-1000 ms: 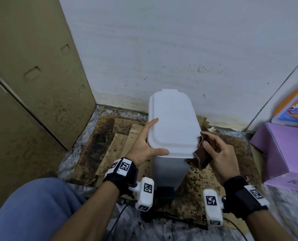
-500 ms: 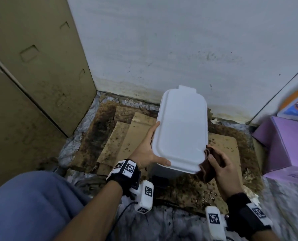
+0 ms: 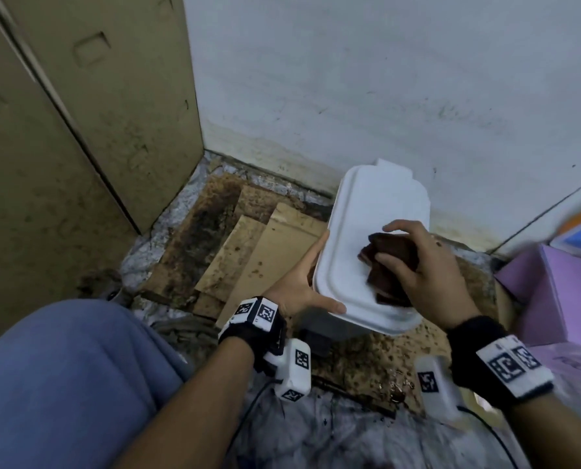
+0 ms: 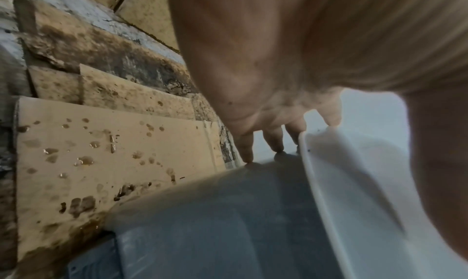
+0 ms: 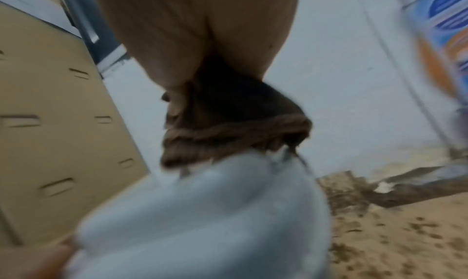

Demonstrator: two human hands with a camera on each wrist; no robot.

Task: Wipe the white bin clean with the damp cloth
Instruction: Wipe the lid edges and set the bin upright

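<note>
A person's right hand (image 3: 428,265), fingers curled round the damp cloth (image 3: 389,262), has shifted from the white bin (image 3: 367,204)'s edge onto its lid beneath; the left hand (image 3: 299,286)'s straight fingers brace the side. Lid wiping apparently begins.

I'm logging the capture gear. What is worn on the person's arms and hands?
Left hand and right hand are ungloved, forearms sleeveless. Each wrist has a black strap with white blocks bearing black square markers, a white camera pod, and a thin black cable.

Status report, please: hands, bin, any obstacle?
Left hand braces white plastic bin at its rim. Right hand presses dark brown folded cloth on its top. Nothing in the way.
</note>
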